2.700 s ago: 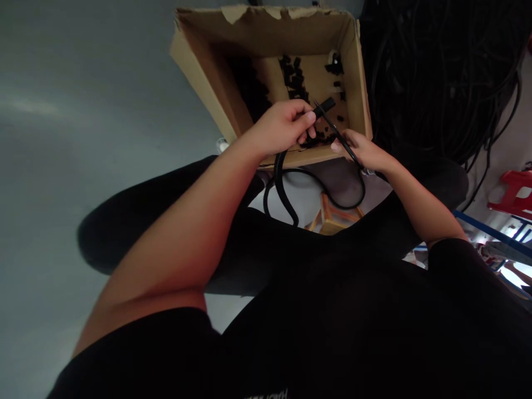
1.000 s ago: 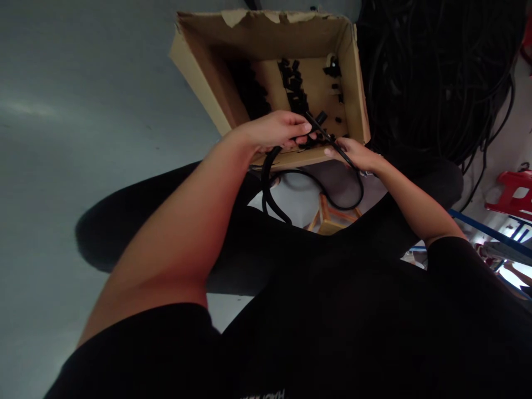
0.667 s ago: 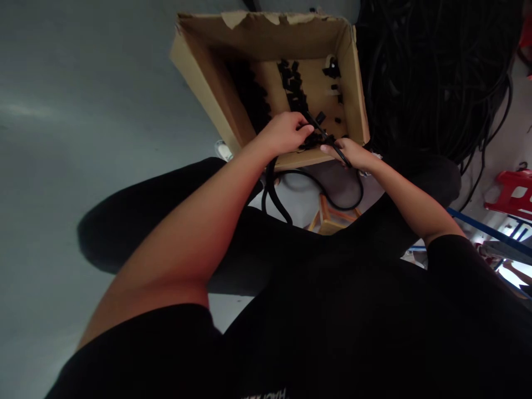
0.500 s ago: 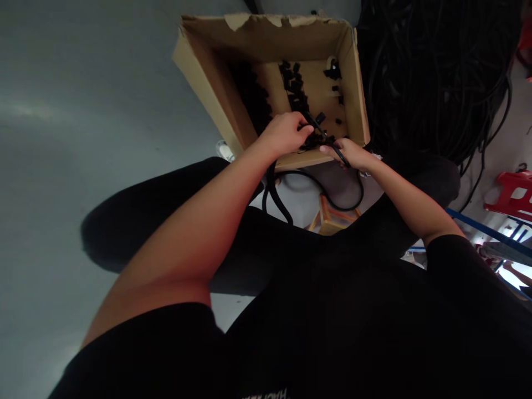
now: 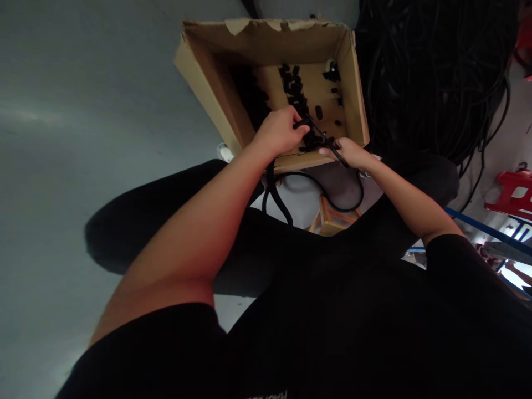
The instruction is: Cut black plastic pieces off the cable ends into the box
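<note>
My left hand (image 5: 282, 130) is closed on the end of a black rubber hose (image 5: 275, 194), whose length hangs down past the box's near edge. My right hand (image 5: 349, 152) grips black-handled scissors (image 5: 328, 141) with the fingers around the handles. The blades point up and left toward the hose end; whether they touch it is hard to see. Both hands are over the near side of an open cardboard box (image 5: 226, 102). Inside lie many short black pieces (image 5: 294, 88), with a darker heap (image 5: 249, 97) at the left. One short piece (image 5: 318, 112) lies just beyond the blades.
A large pile of black hose (image 5: 432, 77) is right of the box. Loops of hose hang between my knees above a small wooden stool (image 5: 332, 224). Red plastic stools (image 5: 513, 194) and a blue metal bar (image 5: 490, 230) are at the right. Grey floor (image 5: 83, 111) stretches left.
A short black piece that was by the scissor blades now lies on the box floor. My left hand has shifted slightly left with the hose; the right hand has hardly moved.
</note>
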`<state>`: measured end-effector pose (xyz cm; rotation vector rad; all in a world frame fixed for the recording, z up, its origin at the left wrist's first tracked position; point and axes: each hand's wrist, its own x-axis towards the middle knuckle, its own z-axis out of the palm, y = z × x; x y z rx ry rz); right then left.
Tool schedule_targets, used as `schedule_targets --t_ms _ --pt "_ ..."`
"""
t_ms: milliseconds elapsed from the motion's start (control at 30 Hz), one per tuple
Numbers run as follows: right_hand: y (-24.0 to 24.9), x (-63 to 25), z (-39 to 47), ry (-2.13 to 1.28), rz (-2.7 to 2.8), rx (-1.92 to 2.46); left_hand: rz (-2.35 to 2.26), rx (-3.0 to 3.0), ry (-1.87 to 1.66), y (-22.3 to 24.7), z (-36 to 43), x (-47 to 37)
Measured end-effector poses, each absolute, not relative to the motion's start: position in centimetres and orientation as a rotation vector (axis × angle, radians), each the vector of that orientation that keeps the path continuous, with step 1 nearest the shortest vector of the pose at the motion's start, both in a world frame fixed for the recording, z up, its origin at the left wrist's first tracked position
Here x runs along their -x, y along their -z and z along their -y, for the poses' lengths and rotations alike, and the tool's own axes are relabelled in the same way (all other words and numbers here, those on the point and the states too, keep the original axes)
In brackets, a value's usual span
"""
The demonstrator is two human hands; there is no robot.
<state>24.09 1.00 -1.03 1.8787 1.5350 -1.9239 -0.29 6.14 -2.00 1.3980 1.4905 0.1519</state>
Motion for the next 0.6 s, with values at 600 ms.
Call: schedule_targets --t_ms 600 --pt "0.4 -25.4 -1.1 2.112 -1.627 -1.868 -1.152 -0.852 -0.536 2.6 -6.5 1.1"
